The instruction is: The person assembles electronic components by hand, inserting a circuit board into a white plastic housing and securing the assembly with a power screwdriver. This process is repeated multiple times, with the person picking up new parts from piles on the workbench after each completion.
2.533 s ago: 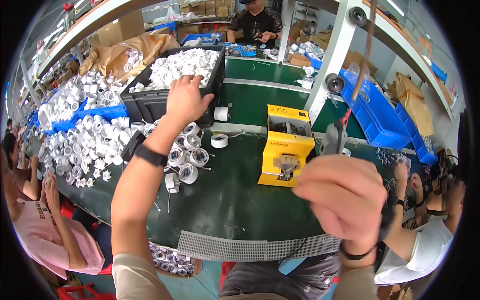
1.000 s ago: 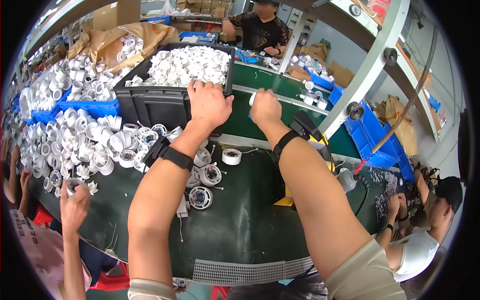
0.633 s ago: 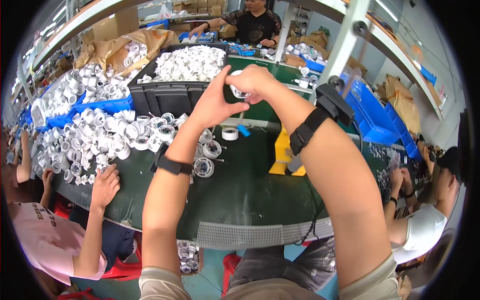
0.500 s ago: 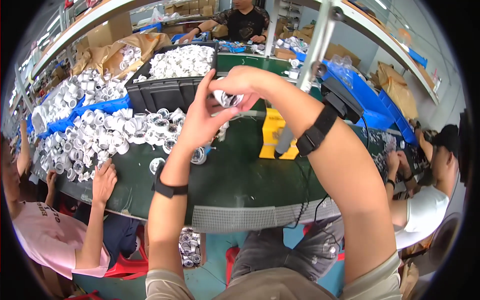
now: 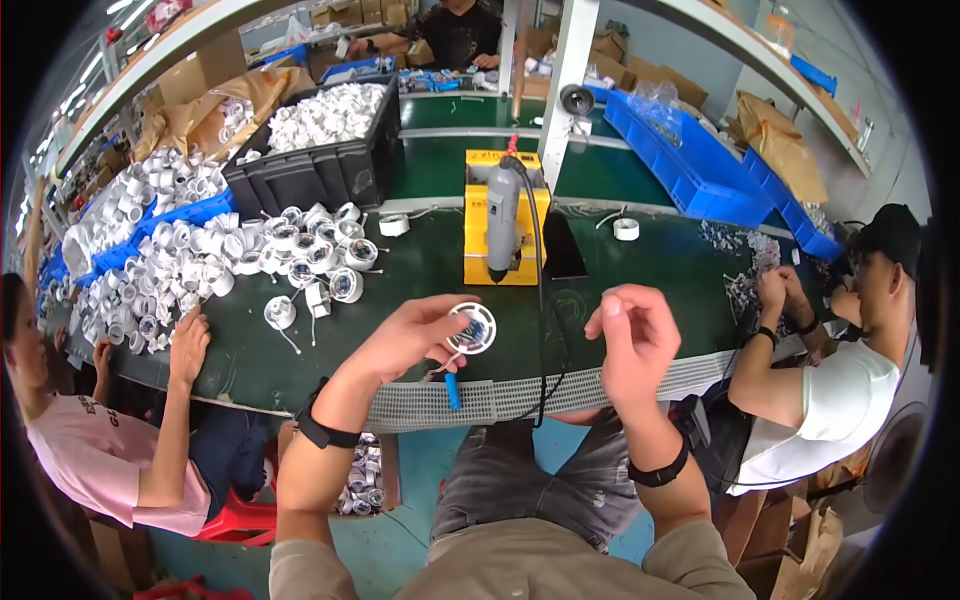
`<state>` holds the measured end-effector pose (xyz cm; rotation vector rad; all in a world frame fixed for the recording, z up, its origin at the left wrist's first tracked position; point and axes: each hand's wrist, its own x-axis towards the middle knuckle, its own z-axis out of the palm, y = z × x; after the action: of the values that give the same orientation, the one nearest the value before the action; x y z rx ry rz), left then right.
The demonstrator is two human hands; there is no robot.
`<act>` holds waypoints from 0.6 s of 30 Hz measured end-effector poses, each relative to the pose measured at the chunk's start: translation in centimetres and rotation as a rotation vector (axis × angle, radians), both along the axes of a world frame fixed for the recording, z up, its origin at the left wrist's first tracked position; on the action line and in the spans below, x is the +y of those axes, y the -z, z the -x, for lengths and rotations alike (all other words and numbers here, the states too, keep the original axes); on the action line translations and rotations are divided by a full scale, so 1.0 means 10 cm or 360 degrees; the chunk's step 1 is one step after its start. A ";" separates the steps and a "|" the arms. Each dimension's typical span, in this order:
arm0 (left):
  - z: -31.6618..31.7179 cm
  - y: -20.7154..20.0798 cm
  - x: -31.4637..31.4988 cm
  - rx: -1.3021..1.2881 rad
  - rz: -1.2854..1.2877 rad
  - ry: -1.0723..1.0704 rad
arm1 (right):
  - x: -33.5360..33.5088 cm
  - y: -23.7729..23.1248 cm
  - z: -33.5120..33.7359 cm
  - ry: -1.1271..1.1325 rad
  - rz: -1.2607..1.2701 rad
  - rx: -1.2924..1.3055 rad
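The left hand (image 5: 415, 335) pinches a round white plastic fitting (image 5: 471, 328) by its rim, held face up just above the near edge of the green-topped table (image 5: 400, 360); its centre shows small dark and metallic parts too fine to make out. The right hand (image 5: 632, 335) is loosely curled with the fingertips drawn together; whether it holds anything cannot be told. A grey electric screwdriver (image 5: 502, 212) hangs upright over a yellow boxy fixture (image 5: 506, 235), its black cable (image 5: 541, 330) dropping past the ribbed grey table edge. A heap of similar white round fittings (image 5: 230, 265) lies left, behind it a black crate (image 5: 310, 170) full of more.
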<state>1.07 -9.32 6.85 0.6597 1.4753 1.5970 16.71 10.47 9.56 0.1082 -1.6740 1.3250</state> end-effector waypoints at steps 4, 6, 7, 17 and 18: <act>0.17 0.16 0.31 0.0190 0.0445 0.0258 | 0.37 0.59 0.25 0.0059 0.0269 -0.0692; 0.22 0.19 0.45 0.0293 0.0584 0.0310 | 0.44 0.75 0.33 -0.0078 -0.0155 -0.0855; 0.24 0.22 0.51 0.0465 0.0560 0.0346 | 0.44 0.73 0.38 -0.0162 -0.0380 -0.0808; 0.33 0.35 0.63 0.0913 0.0402 0.0157 | 0.54 0.47 0.79 -0.0100 -0.0501 -0.0712; 0.31 0.29 0.62 0.0902 0.0400 0.0149 | 0.58 0.40 0.87 -0.0046 -0.0460 -0.0675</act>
<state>-2.07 -3.13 3.99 1.0714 1.9771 1.1709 7.98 16.31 5.60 0.0200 -2.2268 1.1734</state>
